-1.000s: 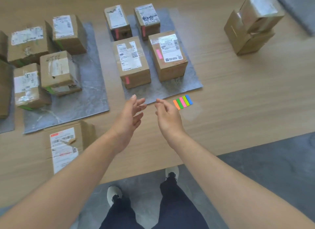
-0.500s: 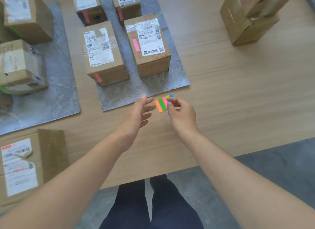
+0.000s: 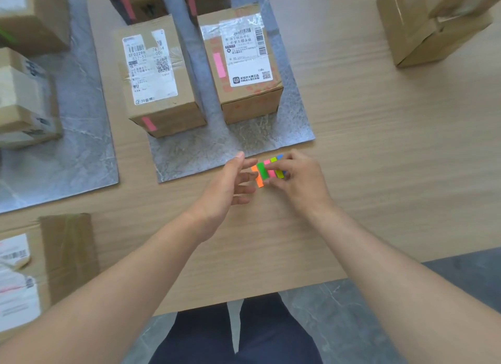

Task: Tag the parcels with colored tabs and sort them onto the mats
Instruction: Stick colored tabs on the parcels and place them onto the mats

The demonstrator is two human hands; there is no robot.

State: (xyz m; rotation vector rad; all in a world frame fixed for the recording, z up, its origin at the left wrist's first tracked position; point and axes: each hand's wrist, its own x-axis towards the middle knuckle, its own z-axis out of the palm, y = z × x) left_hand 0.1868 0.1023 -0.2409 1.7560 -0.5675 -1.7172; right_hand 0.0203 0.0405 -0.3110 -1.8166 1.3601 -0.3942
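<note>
Tabletop (image 3: pixel 379 173): pale wood; carries everything listed.
Left mat (image 3: pixel 81 160): grey, marbled. Blurred parcels stand along its left side, the far one with a green mark.
Centre mat (image 3: pixel 230 146): grey, marbled. Its near edge lies just beyond the hands.
Parcel stack (image 3: pixel 423 32): far right, off the mats; plain cardboard, no tab visible.
Near-left parcel (image 3: pixel 65 255): on bare tabletop, near side of the left mat; no tab visible.
Left labelled parcel (image 3: pixel 160 92): on the centre mat; pink tab on its near face.
Right labelled parcel (image 3: pixel 244 73): on the centre mat, just beside the former; pink tab on top, left of the label.
Left hand (image 3: pixel 225 190): grip open, fingers spread and relaxed, tips just beside the orange tab; contact cannot be told.
Right hand (image 3: pixel 303 184): grip closed on the right end of the colored tabs, fingers curled over it.
Colored tabs (image 3: pixel 267 169): orange, green, pink, yellow-green and blue strips side by side, between the two hands, near side of the centre mat. Lifted or lying flat cannot be told.
Handling, tabs: probably near weightless, thin and floppy, easily creased. Best pinned at one end while a single strip is pinched at its free end and peeled slowly.
</note>
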